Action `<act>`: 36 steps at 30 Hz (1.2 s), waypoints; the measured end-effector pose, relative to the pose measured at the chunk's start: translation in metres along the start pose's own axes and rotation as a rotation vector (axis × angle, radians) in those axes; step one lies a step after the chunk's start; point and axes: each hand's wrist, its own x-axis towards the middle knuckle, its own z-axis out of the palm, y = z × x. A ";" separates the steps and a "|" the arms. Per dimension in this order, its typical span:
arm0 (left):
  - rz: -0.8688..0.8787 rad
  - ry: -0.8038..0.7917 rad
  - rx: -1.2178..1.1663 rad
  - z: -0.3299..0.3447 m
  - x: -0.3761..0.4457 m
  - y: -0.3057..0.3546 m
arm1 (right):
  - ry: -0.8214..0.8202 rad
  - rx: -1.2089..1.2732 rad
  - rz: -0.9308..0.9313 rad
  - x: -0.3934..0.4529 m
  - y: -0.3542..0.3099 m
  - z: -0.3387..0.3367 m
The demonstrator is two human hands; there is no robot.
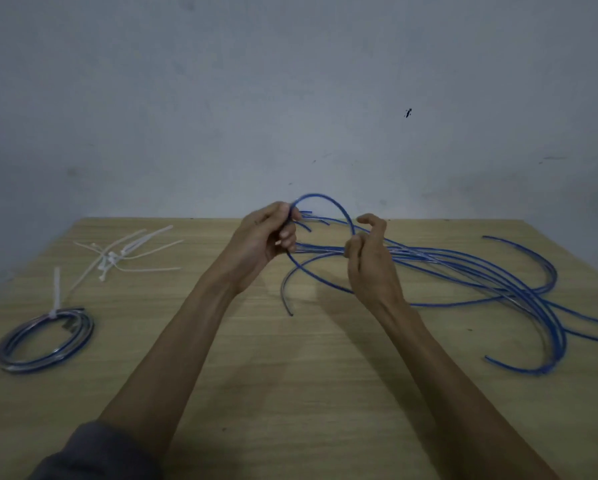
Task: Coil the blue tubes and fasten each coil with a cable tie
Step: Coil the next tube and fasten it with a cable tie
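One tied coil of blue plastic tube (pixel 44 341) lies left of the loose blue tubes (pixel 498 271) on the wooden desk (pixel 290 393); left hand (pixel 266 242) and right hand (pixel 368 258) each grip a first loop, ties (pixel 124 254) waiting

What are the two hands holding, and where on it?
Both grip one blue tube bent into a loop: the left hand at the loop's left side, the right hand pinching its right side.

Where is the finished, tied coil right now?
The tied coil lies at the table's near-left, below the loose cable ties, left of the left forearm.
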 end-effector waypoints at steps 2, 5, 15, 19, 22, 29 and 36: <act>0.081 0.057 0.017 0.002 -0.001 0.000 | -0.101 0.100 -0.005 0.000 -0.009 0.004; 0.116 0.154 0.025 0.005 -0.002 0.001 | -0.211 0.194 0.005 0.000 -0.025 0.002; 0.102 0.070 -0.070 0.012 0.000 0.003 | -0.326 0.211 -0.045 -0.009 -0.040 0.003; 0.188 0.063 0.394 0.029 -0.005 -0.015 | -0.314 0.259 0.017 -0.009 -0.035 0.001; 0.302 0.082 0.582 0.030 -0.004 -0.023 | -0.368 0.351 0.032 -0.009 -0.030 -0.007; 0.359 0.357 0.198 0.018 -0.002 -0.001 | -0.190 0.405 0.099 -0.002 -0.016 -0.017; 0.308 0.292 0.138 0.011 0.006 -0.015 | -0.050 0.251 -0.063 -0.002 -0.028 -0.009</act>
